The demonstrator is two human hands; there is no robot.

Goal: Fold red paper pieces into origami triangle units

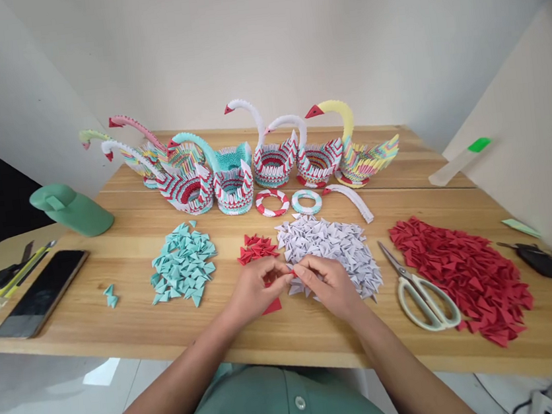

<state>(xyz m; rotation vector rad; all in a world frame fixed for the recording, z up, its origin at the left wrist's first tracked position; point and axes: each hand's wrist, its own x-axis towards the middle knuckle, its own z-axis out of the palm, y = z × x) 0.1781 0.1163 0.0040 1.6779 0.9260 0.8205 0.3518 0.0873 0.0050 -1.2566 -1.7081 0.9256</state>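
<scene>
The wooden counter [127, 264] bears folded-paper swans [234, 186] along its back, two paper rings [273, 213], turquoise paper triangles [183, 264], a small red heap [257, 249], scissors [407, 277] between white paper triangles [335, 243] and a large red heap [463, 272], a smartphone [44, 293] and a green flask [74, 210].

"What do we have between our fingertips?"

"A red slip [293, 273], pinched by our left hand [263, 284] on one side and our right hand [329, 285] on the other."

"Can we make out its folds?"

"No, our fingers cover most of it; we see only a small bit of red."

"And the red below our left hand?"

"A sheet [273, 307], lying on the table [126, 250], partly hidden by that hand; one straight-edged end shows."

"What do we see just beyond that hand?"

"A small heap [257, 248] of folded red pieces, pointed, jumbled at all angles."
</scene>
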